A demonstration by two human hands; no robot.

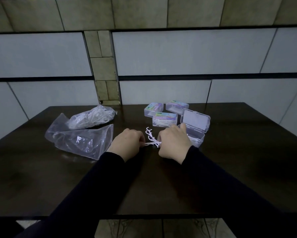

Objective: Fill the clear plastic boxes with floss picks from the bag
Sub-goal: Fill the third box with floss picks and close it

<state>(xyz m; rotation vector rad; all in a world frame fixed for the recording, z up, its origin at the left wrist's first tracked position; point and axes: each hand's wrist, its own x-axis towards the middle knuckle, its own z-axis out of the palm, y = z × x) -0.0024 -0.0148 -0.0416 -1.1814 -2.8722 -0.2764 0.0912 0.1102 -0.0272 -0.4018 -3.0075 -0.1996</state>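
A tiled wall [187, 54] of pale grey panels and greenish stone blocks rises behind a dark wooden tabletop [230, 169] that fills the lower half of the view. Two arms in black sleeves [96, 179] reach in from six o'clock toward the middle.

At about ten o'clock from the hands lies a crumpled clear plastic bag [80, 140], its mouth toward the hands; just behind it, at eleven o'clock, a second clear bag [92, 118] is stuffed with white floss picks. Neither bag lies between the hands and the boxes.

At one o'clock sits a cluster of clear plastic boxes. Three closed boxes [164, 119] with pastel labels on the lids lie close together and show white picks inside. Just right of them, the open box [195, 137] has its lid tipped up at the back and a few white picks in its tray; the right hand partly hides its near left corner.

The left hand [127, 143] has its fingers curled, pinching one end of a small bunch of loose floss picks [152, 139]. The right hand [174, 143] has fingers curled onto the other end of the bunch, just beside the open box. The picks are thin, white and tangled, lying on the tabletop between both hands.
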